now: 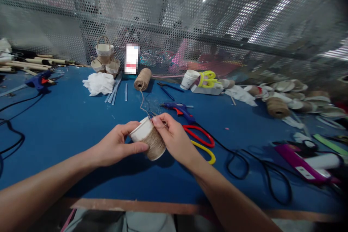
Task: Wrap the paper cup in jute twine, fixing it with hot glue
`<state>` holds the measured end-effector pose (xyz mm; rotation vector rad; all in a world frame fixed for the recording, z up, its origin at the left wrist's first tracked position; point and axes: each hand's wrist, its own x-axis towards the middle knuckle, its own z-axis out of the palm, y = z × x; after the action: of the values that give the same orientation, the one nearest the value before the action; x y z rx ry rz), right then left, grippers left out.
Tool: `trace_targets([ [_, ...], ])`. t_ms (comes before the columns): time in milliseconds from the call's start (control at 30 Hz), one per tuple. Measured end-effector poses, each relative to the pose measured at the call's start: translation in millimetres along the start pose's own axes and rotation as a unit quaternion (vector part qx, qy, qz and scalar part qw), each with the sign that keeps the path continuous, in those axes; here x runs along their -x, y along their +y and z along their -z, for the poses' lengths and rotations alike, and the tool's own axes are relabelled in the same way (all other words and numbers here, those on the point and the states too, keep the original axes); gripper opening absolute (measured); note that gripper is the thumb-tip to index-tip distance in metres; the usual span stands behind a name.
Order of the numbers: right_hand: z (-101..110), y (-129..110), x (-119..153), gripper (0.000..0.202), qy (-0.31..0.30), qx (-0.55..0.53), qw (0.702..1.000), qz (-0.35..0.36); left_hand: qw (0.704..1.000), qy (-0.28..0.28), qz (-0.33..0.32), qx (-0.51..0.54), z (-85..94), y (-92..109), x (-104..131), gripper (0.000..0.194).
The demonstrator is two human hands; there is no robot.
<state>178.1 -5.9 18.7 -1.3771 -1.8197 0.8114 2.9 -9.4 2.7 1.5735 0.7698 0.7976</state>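
A white paper cup point(152, 141), tilted on its side, has brown twine wound round part of its wall. Around its rim end and side, my left hand point(122, 144) holds it with thumb and fingers. My right hand point(170, 132) pinches the twine against the cup's upper side, fingertips close together. From there a loose strand point(142, 103) runs back to a twine spool point(143, 79) lying on the blue table point(81, 134). Beyond my right hand lies a blue glue gun point(179, 110). Scissors with red and yellow handles point(199, 135) are partly hidden by my right wrist.
Glue sticks point(114, 88), white tissue point(99, 83) and wrapped cups point(104, 58) stand back left. Pliers point(170, 88) and a white cup point(189, 79) sit behind. A second glue gun point(39, 81) is left; black cable point(261, 165) and a magenta tool point(296, 161) are right.
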Motion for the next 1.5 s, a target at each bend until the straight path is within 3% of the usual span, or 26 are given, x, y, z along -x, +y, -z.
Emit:
trace_targets([
  [333, -5.3, 0.7, 1.0, 0.023, 0.014, -0.003, 1.0, 0.006, 0.999, 0.006, -0.026, -0.038, -0.6, 0.3, -0.6, 0.017],
  [567, -6.3, 2.7, -0.6, 0.022, 0.023, 0.003, 1.0, 0.02, 0.999, 0.006, -0.006, -0.051, -2.3, 4.3, 0.4, 0.021],
  [700, -7.6, 4.1, 0.2, 0.022, 0.039, 0.025, 0.998, 0.044, 0.999, 0.008, 0.02, -0.035, -3.1, 7.1, 1.5, 0.024],
  [933, -10.3, 4.4, 2.9, 0.021, 0.06, 0.067, 0.992, 0.087, 0.999, 0.021, 0.037, 0.012, -4.3, 6.0, 1.6, 0.012],
  [1167, -9.1, 5.2, 3.2, 0.02, 0.049, 0.084, 0.992, 0.076, 0.998, 0.022, 0.047, 0.047, -1.9, 2.9, 0.1, 0.013],
  [1367, 4.6, -1.0, -2.6, 0.017, 0.028, 0.017, 0.998, 0.062, 0.993, 0.035, 0.07, 0.084, -2.4, 5.8, -2.7, 0.013],
  [1500, 18.8, -12.0, -7.2, 0.019, -0.012, -0.113, 0.994, -0.007, 0.989, 0.032, 0.091, 0.111, -3.3, 7.2, -2.8, 0.014],
])
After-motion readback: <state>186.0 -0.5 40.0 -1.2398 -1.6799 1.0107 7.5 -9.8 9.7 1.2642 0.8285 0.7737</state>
